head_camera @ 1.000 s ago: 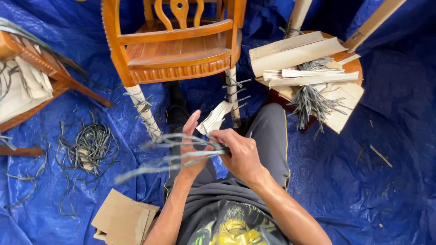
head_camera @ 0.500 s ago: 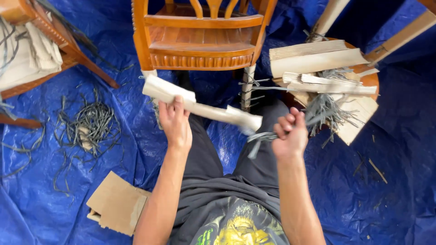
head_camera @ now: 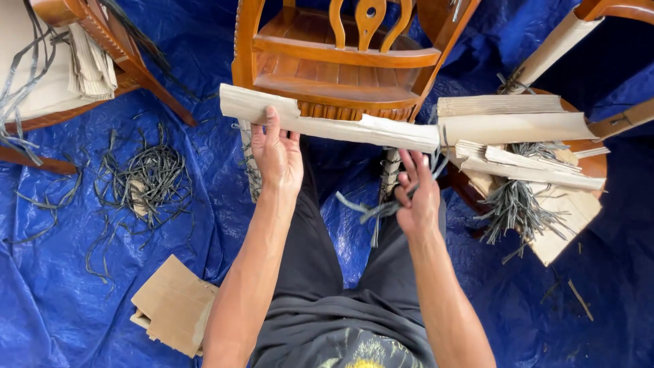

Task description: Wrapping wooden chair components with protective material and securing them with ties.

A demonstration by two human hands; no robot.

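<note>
While hands [head_camera: 344, 174] stretch cardboard strip [head_camera: 327, 123], chair [head_camera: 340, 61] close

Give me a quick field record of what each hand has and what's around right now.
left hand: grips the long cardboard strip near its left end, held level in front of the wooden chair
right hand: holds grey plastic straps, fingers spread close under the strip's right end
right side: stack of cardboard pieces with a strap bundle
left side: loose strap pile on the blue tarp
near left elbow: flat cardboard piece
</note>
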